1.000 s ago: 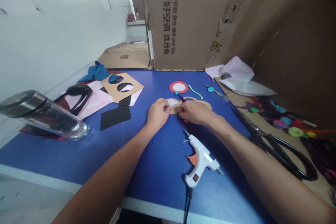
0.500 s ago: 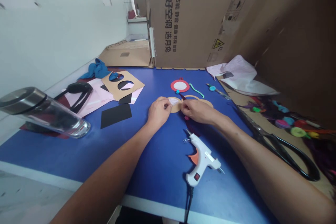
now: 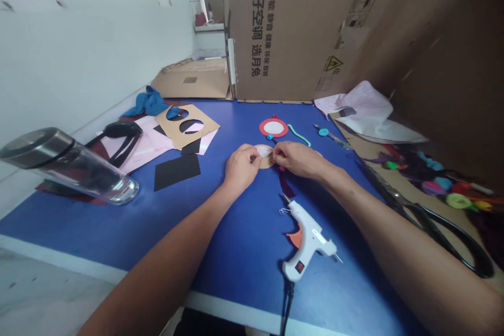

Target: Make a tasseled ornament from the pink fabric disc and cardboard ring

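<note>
My left hand [image 3: 241,167] pinches the left edge of a small round cardboard disc [image 3: 266,163] with a white paper piece [image 3: 263,151] on its upper face. Closed at the fingertips, my right hand [image 3: 296,158] grips the disc's right edge. Its fingers hide whether the white piece is also in that grip. A dark purple ribbon [image 3: 287,185] shows below the right hand. Beyond the hands lies a red ring with a white centre [image 3: 273,127], with a small blue pompom-like bit [image 3: 270,137] at its lower edge. A white glue gun [image 3: 307,241] lies nearer me.
A glass bottle [image 3: 98,170] leans at left, near black paper [image 3: 177,172] and a cardboard sheet with round holes [image 3: 187,126]. A green strip [image 3: 299,135] lies beyond my right hand. Large scissors [image 3: 444,231] and colourful craft bits [image 3: 444,186] are at right. A big carton [image 3: 299,26] stands behind.
My right hand has moved slightly up and in toward the disc's right edge, uncovering more of the purple ribbon. My left hand stays on the disc. The whole view has shifted a little.
</note>
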Demonstrator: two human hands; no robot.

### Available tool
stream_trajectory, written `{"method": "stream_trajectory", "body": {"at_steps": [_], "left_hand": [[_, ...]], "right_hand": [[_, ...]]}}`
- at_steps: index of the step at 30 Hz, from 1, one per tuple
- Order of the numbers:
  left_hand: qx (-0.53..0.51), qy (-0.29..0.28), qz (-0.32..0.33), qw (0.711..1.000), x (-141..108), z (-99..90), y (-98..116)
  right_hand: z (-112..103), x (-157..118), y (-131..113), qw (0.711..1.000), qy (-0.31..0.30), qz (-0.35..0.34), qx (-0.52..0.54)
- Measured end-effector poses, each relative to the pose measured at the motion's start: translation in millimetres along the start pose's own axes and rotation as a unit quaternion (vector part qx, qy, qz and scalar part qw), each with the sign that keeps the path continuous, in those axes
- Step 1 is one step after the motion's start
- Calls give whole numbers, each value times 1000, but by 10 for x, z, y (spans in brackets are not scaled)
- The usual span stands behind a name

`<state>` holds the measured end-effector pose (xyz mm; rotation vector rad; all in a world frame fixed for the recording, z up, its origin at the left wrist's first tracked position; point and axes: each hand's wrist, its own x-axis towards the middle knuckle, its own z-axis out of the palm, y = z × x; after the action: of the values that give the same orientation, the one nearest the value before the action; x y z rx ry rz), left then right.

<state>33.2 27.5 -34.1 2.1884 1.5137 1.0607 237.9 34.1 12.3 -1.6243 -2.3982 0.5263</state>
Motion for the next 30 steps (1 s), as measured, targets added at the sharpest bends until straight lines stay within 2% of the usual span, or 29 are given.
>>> {"method": "stream_trajectory", "body": {"at_steps": [8, 14, 21, 30], "left_hand": [[0, 3, 11, 1000, -1, 16, -27], [-1, 2, 8, 1000, -6, 3, -10], [-2, -7, 3, 1000, -16, -30, 34], [-12, -8, -9, 1000, -12, -29, 41]], "right_hand": [[26, 27, -75, 1000, 14, -8, -13], [42, 43, 5, 999, 27, -7, 24], [-40, -166, 55, 998, 41, 14, 40], [78, -280, -25, 998, 61, 3, -5]]}}
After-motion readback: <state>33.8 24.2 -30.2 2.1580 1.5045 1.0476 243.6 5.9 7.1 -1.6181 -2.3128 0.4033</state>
